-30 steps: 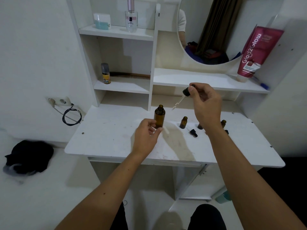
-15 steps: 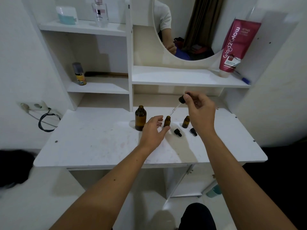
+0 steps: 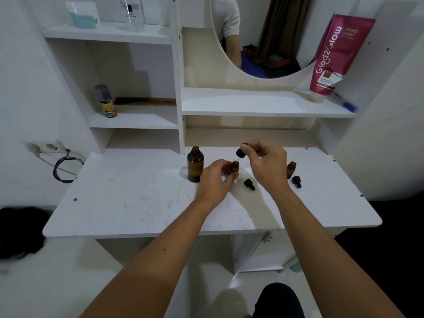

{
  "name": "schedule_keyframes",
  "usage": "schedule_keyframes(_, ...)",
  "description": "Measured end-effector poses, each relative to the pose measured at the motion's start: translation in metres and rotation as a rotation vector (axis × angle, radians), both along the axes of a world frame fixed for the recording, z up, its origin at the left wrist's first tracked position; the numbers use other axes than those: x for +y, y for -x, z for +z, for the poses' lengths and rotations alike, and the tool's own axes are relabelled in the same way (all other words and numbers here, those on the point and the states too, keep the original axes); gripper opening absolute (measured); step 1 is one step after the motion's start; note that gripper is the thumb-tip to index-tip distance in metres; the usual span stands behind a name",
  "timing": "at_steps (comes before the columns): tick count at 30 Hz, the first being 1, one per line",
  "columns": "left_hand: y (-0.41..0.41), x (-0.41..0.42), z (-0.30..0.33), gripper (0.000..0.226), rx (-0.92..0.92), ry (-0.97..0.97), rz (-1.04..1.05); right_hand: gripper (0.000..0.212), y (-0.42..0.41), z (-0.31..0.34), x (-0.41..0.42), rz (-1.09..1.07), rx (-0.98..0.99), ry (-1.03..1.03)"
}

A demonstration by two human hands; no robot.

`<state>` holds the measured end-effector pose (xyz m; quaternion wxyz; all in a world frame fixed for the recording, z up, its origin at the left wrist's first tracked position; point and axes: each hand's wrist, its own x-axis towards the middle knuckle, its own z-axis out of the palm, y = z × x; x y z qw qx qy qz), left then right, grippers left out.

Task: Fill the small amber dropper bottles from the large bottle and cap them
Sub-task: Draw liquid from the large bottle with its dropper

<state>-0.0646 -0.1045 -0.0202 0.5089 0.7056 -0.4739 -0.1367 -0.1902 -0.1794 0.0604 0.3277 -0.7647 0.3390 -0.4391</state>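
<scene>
I am steadying one small amber bottle (image 3: 235, 166) on the table (image 3: 128, 203) with my left hand (image 3: 216, 177), fingers closed around it, while my right hand (image 3: 266, 166) is pinching a black dropper cap (image 3: 241, 153) directly above its neck. The large bottle (image 3: 195, 166) is standing uncapped just left. Another small bottle (image 3: 291, 169) and two loose caps (image 3: 249, 184) are awaiting capping; fill levels cannot be judged. The pink tube (image 3: 337, 56) on the shelf reads "Glad2Glow".

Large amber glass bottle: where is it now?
Head view: the large amber glass bottle stands uncapped on the white desk, just left of the left hand.
</scene>
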Motion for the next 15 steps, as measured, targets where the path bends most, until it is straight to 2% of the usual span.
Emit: schedule_keyframes(15,-0.0005,-0.0021,-0.0028,0.025,-0.027,-0.023,0.005,0.006,-0.0004,-0.0008,-0.0003,0.021,0.000,-0.052)
